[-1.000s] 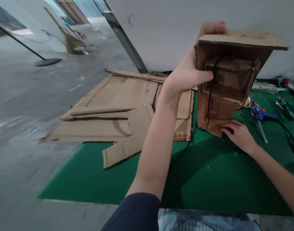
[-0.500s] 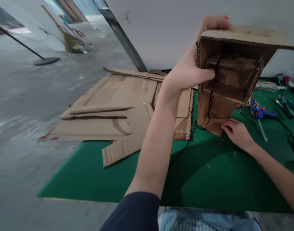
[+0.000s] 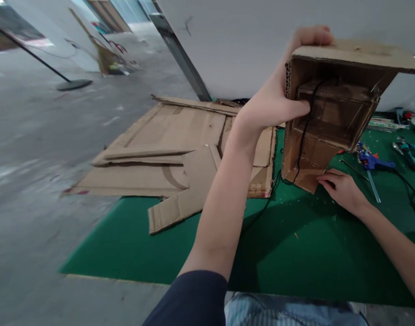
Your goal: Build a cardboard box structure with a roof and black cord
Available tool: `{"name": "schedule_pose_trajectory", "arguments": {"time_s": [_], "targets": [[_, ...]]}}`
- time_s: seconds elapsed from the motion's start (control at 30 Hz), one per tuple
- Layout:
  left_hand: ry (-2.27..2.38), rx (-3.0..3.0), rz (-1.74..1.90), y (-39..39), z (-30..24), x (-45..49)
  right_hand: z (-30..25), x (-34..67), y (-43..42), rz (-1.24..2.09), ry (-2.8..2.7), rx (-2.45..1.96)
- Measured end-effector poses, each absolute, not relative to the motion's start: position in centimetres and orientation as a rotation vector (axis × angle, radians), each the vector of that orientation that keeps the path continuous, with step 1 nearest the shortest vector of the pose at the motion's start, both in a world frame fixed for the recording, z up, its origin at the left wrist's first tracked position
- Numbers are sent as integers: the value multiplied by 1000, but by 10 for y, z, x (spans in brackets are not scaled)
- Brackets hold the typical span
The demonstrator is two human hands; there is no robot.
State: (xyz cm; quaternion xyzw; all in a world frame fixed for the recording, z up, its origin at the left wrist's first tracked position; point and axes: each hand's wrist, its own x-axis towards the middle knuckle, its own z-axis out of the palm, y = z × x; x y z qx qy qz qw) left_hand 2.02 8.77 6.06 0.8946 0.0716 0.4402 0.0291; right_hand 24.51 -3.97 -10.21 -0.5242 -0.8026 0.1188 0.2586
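Note:
A tall cardboard structure (image 3: 316, 151) with an open front and a shelf-like inner compartment stands on the green table at the right. My left hand (image 3: 278, 102) grips its upper left side, thumb inside the open front and fingers over the top panel. Down inside the structure runs a thin black cable (image 3: 303, 136), which leaves at the lower left corner onto the table. At the bottom right, my right hand (image 3: 346, 192) pinches the edge of the base panel between thumb and fingers. The back of the structure is hidden.
Flat cardboard sheets (image 3: 136, 179) and cut strips lie left on the green table (image 3: 126, 246). A blue glue gun (image 3: 375, 161) with a clear glue stick, pliers (image 3: 407, 154) and a thin rod (image 3: 354, 170) lie at the right. A wall (image 3: 248, 40) stands behind.
The whole scene has shifted slightly to the right in view. Both hands keep the same hold on the cardboard structure.

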Motion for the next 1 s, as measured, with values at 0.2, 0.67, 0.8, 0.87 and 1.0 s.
{"name": "schedule_pose_trajectory", "arguments": {"time_s": [0.2,0.67,0.8,0.87,1.0], "targets": [[403,2832,1360,78,62,17,-104,234,-47,290,-2061,-1563],[347,2831,1289,74,65,18,-70,201,-81,1377,-1508,-1847],[366,2882,1277,74,66,18,-61,184,-93,1680,-1077,-1696],[400,2947,1267,76,65,18,-61,179,-96,1696,-1045,-1679],[429,3049,1227,78,64,17,-64,176,-98,1722,-1203,-1705]]}}
